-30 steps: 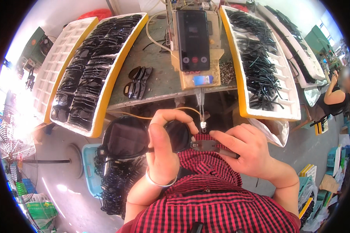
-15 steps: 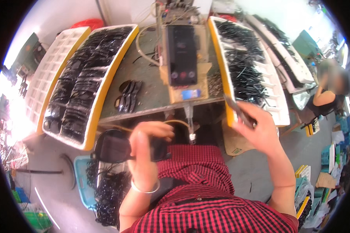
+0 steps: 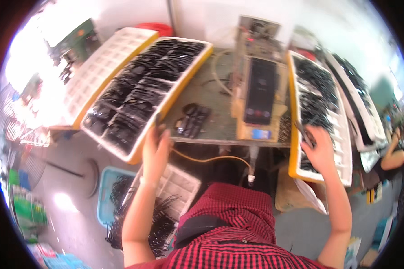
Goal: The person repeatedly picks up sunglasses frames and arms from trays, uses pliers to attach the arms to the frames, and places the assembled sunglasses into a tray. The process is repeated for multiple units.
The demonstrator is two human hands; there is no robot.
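Note:
My left hand (image 3: 155,154) is raised beside the yellow side of the full white foam tray (image 3: 168,107). Its fingers close on a narrow dark piece (image 3: 158,120), apparently the sunglasses front seen edge-on, mostly hidden and blurred. Rows of black sunglasses parts (image 3: 141,92) fill that tray. Over the near part of the right foam tray (image 3: 345,154), my right hand (image 3: 319,145) grips a slim dark hand tool, perhaps pliers (image 3: 304,133). Bundles of thin black temples (image 3: 316,105) lie in this tray. A few dark sunglasses pieces (image 3: 194,120) rest on the bench between the trays.
A bench machine (image 3: 258,40) stands at the back, a black phone-like device (image 3: 260,89) before it. A vacant compartment tray (image 3: 110,67) lies far left. Below my left arm are a blue bin (image 3: 104,197) and a tray (image 3: 182,186) with black strips. A person (image 3: 386,161) sits far right.
My left hand has moved from over my lap up to the left tray, and the broad dark lenses no longer show. My right hand, still holding the tool, stays by the right tray. The view has shifted.

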